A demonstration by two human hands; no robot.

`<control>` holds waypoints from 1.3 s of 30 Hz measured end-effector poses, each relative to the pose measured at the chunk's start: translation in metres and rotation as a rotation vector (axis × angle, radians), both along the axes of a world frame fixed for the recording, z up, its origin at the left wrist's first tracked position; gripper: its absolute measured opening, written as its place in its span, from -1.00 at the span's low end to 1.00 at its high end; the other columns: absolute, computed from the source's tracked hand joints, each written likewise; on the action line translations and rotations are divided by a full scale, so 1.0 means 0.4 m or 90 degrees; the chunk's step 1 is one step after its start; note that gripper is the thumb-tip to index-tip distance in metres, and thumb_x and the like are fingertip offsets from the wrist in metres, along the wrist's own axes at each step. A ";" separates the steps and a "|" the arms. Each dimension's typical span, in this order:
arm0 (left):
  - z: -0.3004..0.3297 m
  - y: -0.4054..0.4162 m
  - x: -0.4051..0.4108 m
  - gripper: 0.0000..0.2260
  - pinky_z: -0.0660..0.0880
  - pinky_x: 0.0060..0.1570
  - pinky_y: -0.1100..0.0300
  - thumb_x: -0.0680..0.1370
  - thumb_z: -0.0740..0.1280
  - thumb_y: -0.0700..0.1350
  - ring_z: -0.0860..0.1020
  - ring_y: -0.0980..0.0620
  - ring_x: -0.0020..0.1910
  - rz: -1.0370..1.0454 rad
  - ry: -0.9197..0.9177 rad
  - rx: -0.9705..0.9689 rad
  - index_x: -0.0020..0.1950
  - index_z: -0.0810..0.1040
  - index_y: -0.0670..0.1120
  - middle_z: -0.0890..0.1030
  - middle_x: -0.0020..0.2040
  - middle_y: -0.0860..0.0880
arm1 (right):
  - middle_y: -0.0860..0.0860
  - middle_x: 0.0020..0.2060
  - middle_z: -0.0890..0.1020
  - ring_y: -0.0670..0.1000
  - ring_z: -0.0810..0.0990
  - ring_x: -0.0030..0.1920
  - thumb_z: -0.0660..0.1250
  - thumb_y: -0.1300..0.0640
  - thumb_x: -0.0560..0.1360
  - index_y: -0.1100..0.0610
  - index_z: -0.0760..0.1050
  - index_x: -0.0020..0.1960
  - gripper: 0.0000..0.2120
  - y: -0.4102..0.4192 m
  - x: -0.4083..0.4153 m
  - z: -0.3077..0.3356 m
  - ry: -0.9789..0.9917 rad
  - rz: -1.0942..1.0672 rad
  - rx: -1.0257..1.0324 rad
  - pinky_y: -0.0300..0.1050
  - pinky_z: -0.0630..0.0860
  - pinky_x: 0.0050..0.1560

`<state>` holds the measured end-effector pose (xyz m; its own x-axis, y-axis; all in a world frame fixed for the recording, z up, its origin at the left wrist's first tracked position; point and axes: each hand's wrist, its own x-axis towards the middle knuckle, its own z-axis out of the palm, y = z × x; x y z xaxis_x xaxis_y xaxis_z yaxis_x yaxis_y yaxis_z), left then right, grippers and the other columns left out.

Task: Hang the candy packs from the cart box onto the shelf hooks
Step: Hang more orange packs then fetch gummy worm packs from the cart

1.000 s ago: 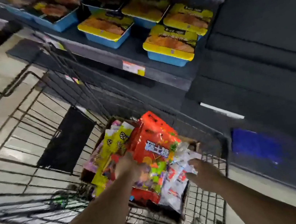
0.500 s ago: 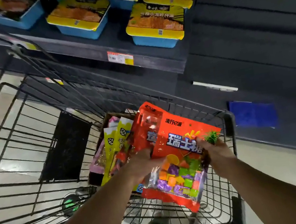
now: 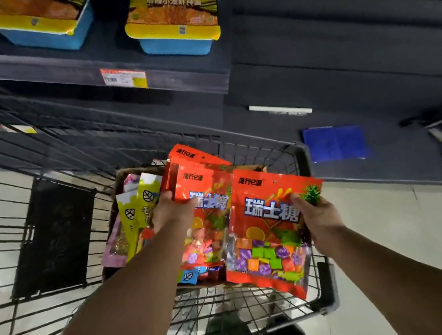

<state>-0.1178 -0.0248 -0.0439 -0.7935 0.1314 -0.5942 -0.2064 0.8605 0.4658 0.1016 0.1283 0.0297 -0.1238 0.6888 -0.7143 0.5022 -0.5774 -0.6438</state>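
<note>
Two glossy orange candy packs are up out of the brown cardboard cart box [image 3: 122, 180]: my right hand [image 3: 319, 217] pinches the front pack [image 3: 268, 235] by its edge, my left hand [image 3: 173, 214] clamps the rear pack [image 3: 204, 199], held separated, I judge, for hanging singly; no hooks in view.

Wire cart [image 3: 307, 182] carries a cardboard box [image 3: 118, 183] of candy packs [image 3: 139, 209].

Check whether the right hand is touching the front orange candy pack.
Touching. The head view shows the right hand gripping the right edge of the front orange candy pack, thumb pressed on its face.
</note>
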 end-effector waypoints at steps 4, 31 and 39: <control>0.027 0.013 0.000 -0.65 0.55 0.14 0.10 0.43 0.56 0.01 0.64 -0.16 0.10 -0.003 -0.083 0.042 0.13 0.65 -0.12 0.68 0.11 -0.15 | 0.10 -0.12 0.70 0.16 0.71 -0.11 0.44 -0.11 0.48 0.06 0.54 -0.09 -0.76 0.000 0.024 0.027 0.013 -0.023 -0.009 0.13 0.65 0.03; 0.678 0.838 1.349 -0.87 0.57 -0.17 0.15 0.59 0.40 -0.08 0.65 -0.01 -0.16 -0.437 -0.287 0.599 0.12 0.58 -0.04 0.68 -0.02 -0.09 | 0.19 -0.04 0.72 0.24 0.71 -0.03 0.48 -0.05 0.46 0.15 0.61 0.13 -0.65 0.449 1.430 0.538 0.241 -0.403 0.306 0.32 0.61 0.03; 0.684 1.116 1.702 -0.87 0.60 -0.36 0.22 0.60 0.38 -0.05 0.68 -0.01 -0.18 -0.593 -0.374 0.561 0.11 0.61 -0.05 0.71 -0.03 -0.09 | 0.16 -0.09 0.73 0.17 0.73 -0.13 0.45 -0.04 0.49 0.18 0.58 0.15 -0.65 0.574 1.766 0.531 0.240 -0.551 0.323 0.11 0.67 -0.11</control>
<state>0.5630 0.4216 0.2299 0.1200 0.9600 -0.2528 -0.0805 0.2632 0.9614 0.8082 0.3579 0.2423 0.3966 0.8538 -0.3371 -0.2305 -0.2629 -0.9369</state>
